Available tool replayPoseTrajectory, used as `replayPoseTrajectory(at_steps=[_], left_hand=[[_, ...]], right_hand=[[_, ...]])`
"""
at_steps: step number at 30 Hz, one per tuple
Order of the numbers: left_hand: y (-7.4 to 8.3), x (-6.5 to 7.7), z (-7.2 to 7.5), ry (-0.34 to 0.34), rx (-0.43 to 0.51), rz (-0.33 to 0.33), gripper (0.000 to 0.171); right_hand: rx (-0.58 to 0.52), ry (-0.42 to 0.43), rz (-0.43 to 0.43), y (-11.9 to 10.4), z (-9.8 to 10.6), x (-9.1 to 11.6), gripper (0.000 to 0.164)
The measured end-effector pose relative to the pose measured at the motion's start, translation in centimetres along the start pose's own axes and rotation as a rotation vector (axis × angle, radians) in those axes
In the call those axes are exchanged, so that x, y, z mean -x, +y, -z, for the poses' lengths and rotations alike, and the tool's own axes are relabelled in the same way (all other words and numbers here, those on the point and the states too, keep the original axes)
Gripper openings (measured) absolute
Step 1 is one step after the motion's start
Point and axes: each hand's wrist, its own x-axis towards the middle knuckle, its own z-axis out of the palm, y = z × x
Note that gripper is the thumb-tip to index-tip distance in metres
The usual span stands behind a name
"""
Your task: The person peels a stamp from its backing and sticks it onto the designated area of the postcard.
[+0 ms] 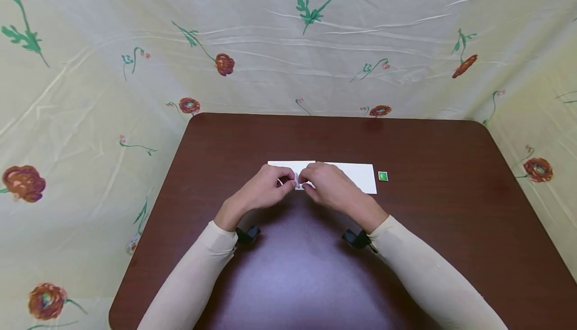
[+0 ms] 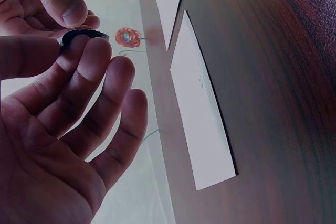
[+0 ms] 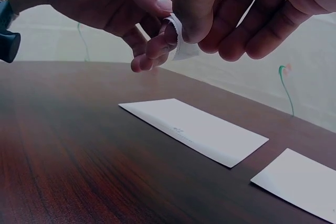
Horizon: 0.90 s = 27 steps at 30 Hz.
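Note:
My left hand (image 1: 266, 187) and right hand (image 1: 332, 187) meet above two white sheets of paper, fingertips close together. Between them is a small stamp (image 3: 185, 51), pale and curved with a serrated edge in the right wrist view; the stamp (image 2: 86, 33) looks dark in the left wrist view. My left thumb and fingers pinch one end, the other left fingers spread loosely. The right thumb and fingers pinch the opposite side. Under the hands lie the left sheet (image 1: 284, 163), which bears faint small print in the wrist views, and the right sheet (image 1: 362, 174).
A small green square stamp with a white border (image 1: 383, 176) lies right of the sheets. Everything rests on a dark brown wooden table (image 1: 442, 170). Flower-printed cloth (image 1: 252, 29) hangs behind and at both sides. Black wrist cameras (image 1: 356, 239) sit at the cuffs.

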Motion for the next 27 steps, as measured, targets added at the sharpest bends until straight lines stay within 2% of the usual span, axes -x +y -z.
replayPoseTrajectory(at_steps=[10, 27], left_hand=[[-0.19, 0.01, -0.19, 0.006, -0.033, -0.015, 0.011], [-0.33, 0.24, -0.21, -0.015, -0.003, -0.009, 0.011]], right_hand=[[-0.002, -0.005, 0.005, -0.01, -0.26, 0.04, 0.01], [-0.007, 0.009, -0.003, -0.16, -0.45, 0.13, 0.007]])
